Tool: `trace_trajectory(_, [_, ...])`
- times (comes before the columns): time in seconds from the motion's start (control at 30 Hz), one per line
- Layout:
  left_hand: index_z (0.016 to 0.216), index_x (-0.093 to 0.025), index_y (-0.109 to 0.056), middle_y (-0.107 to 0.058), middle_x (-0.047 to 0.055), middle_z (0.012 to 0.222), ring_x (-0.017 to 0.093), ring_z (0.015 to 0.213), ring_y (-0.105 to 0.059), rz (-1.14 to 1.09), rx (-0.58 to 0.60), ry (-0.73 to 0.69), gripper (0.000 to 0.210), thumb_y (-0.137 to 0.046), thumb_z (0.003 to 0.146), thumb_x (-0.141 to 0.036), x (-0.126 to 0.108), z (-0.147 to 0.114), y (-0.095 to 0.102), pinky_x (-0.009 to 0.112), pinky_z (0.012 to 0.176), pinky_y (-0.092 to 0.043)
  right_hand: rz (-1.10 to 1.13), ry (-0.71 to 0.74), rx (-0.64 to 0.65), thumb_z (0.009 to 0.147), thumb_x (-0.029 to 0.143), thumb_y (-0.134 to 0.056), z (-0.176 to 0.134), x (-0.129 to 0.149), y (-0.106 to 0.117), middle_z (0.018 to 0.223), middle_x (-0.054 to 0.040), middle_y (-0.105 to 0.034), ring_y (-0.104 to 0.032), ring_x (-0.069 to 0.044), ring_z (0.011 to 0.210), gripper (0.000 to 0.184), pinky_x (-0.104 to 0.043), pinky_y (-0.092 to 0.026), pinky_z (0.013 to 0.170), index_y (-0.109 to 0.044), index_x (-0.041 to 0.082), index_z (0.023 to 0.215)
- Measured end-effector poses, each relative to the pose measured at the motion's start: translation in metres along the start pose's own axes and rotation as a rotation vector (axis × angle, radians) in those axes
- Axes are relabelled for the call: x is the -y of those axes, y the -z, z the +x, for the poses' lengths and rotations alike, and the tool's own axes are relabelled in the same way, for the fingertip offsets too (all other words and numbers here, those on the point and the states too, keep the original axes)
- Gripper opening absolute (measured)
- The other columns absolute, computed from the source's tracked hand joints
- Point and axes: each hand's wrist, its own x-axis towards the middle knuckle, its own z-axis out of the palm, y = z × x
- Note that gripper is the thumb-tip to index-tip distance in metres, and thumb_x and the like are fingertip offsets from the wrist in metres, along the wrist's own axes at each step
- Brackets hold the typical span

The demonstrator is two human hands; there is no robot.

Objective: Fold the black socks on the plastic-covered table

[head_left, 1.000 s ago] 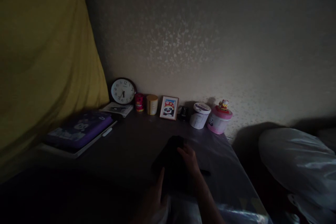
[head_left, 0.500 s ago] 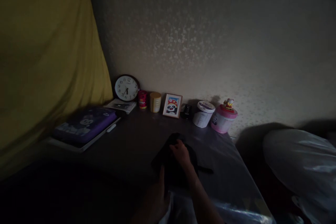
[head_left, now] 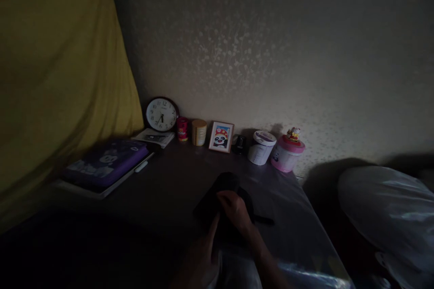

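A black bag-like thing point(head_left: 217, 188) rests on the table in front of me, too dark for its details to show. A dark strap point(head_left: 264, 220) sticks out from its right side. My right hand point(head_left: 233, 209) is over the middle of it, with thumb and fingers pinched together against its surface. At its near left side is my left hand point(head_left: 208, 241), one digit stretched up along the black thing; the other fingers are lost in the dark, and the hand seems to grip its edge.
Along the wall stand a clock point(head_left: 162, 114), a red can point(head_left: 182, 129), a yellow can point(head_left: 199, 132), a panda picture frame point(head_left: 221, 137), a white tub point(head_left: 261, 148) and a pink tub point(head_left: 287, 153). A purple case point(head_left: 106, 162) lies at left. Right of the table is a plastic-covered bundle point(head_left: 386, 207).
My right hand has drawn back toward me over the black bag-like thing, its fingers now closer together. My left hand stays at the near left side. The view has shifted slightly.
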Motion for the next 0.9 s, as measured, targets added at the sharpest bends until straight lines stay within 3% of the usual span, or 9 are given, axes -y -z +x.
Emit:
trace_trajectory(0.2, [0.149, -0.024, 0.001, -0.052, 0.005, 0.138, 0.016, 0.115, -0.057, -0.007, 0.031, 0.048, 0.083, -0.044, 0.08, -0.014, 0.0, 0.001, -0.001, 0.024, 0.097, -0.039, -0.154, 0.193, -0.101, 0.087, 0.018, -0.05, -0.007, -0.021, 0.0, 0.107, -0.0068, -0.069, -0.058, -0.022, 0.106, 0.02, -0.04, -0.044, 0.093, -0.068, 0.022, 0.096])
trace_trajectory(0.47, [0.149, -0.016, -0.002, -0.051, 0.009, 0.138, 0.017, 0.124, -0.05, 0.016, 0.012, 0.105, 0.078, -0.043, 0.083, -0.017, -0.005, 0.0, 0.001, 0.024, 0.1, -0.037, -0.267, 0.077, -0.141, 0.09, 0.022, -0.041, 0.051, -0.07, 0.002, 0.117, -0.0107, -0.065, -0.056, -0.023, 0.114, 0.029, -0.043, -0.041, 0.098, -0.066, 0.017, 0.106])
trace_trajectory(0.6, [0.149, -0.019, -0.004, -0.047, 0.009, 0.141, 0.019, 0.129, -0.044, 0.032, -0.004, 0.119, 0.079, -0.046, 0.081, -0.019, -0.004, -0.002, 0.001, 0.03, 0.106, -0.032, -0.216, 0.048, -0.276, 0.092, 0.029, -0.043, 0.031, -0.054, 0.007, 0.116, -0.0133, -0.064, -0.057, -0.024, 0.112, 0.031, -0.043, -0.043, 0.096, -0.063, 0.016, 0.112])
trace_trajectory(0.7, [0.149, -0.02, -0.003, -0.037, 0.009, 0.148, 0.018, 0.13, -0.043, 0.005, 0.02, 0.126, 0.082, -0.046, 0.079, -0.018, -0.001, -0.001, 0.001, 0.029, 0.106, -0.032, -0.135, 0.208, -0.067, 0.092, 0.027, -0.045, 0.008, -0.031, -0.002, 0.104, -0.0069, -0.07, -0.058, -0.02, 0.11, 0.025, -0.041, -0.04, 0.1, -0.067, 0.023, 0.104])
trace_trajectory(0.77, [0.149, -0.018, -0.001, -0.038, 0.009, 0.147, 0.015, 0.129, -0.044, -0.049, 0.037, 0.117, 0.082, -0.045, 0.079, -0.016, 0.001, 0.0, 0.0, 0.026, 0.105, -0.034, -0.141, 0.245, 0.0, 0.092, 0.024, -0.044, 0.004, -0.025, -0.009, 0.104, -0.0052, -0.07, -0.056, -0.021, 0.114, 0.025, -0.045, -0.034, 0.104, -0.068, 0.024, 0.099])
trace_trajectory(0.9, [0.149, -0.018, -0.005, -0.035, 0.006, 0.149, 0.013, 0.134, -0.036, -0.149, 0.001, 0.085, 0.082, -0.044, 0.077, -0.012, 0.007, 0.004, -0.002, 0.026, 0.108, -0.029, -0.057, 0.058, -0.226, 0.09, 0.032, -0.045, 0.015, -0.045, -0.006, 0.112, -0.0128, -0.067, -0.057, -0.025, 0.112, 0.03, -0.046, -0.039, 0.099, -0.069, 0.017, 0.099])
